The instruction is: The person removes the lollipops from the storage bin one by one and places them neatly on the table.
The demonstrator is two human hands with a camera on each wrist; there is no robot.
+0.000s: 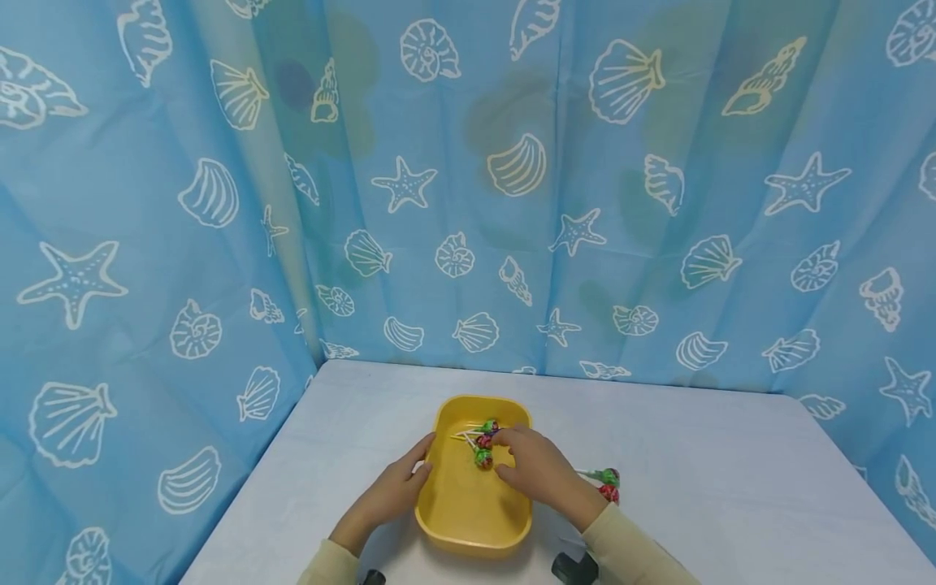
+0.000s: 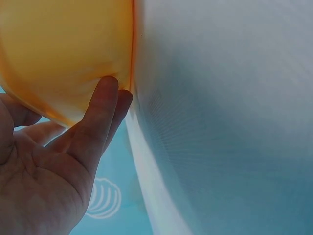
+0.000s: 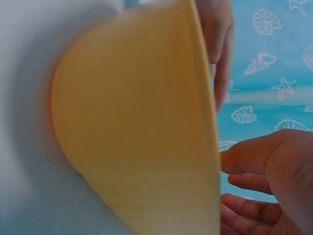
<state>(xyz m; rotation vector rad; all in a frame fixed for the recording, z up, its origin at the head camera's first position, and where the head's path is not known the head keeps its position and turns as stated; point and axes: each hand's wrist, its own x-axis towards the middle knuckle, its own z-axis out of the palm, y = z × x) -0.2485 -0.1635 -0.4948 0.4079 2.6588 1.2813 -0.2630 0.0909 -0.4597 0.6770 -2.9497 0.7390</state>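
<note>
A yellow plastic bin (image 1: pixel 475 508) stands on the table in the head view. Several lollipops lie inside toward its far end: a green one (image 1: pixel 488 426), a red one (image 1: pixel 484 442) and a green-and-red one (image 1: pixel 483 459), their sticks pointing left. My left hand (image 1: pixel 400 485) holds the bin's left side, its fingers (image 2: pixel 100 105) against the outer wall and the thumb by the rim. Over the right rim reaches my right hand (image 1: pixel 537 463), index fingertip right at the red lollipop, thumb apart from it. The right wrist view has the bin's wall hiding those fingertips.
To the right of the bin, partly behind my right forearm, a green lollipop (image 1: pixel 608 477) and a red lollipop (image 1: pixel 608 493) lie on the white tabletop (image 1: pixel 702 455). A blue seashell-print curtain (image 1: pixel 468 203) hangs behind and beside the table. Black devices (image 1: pixel 575 568) show near both wrists.
</note>
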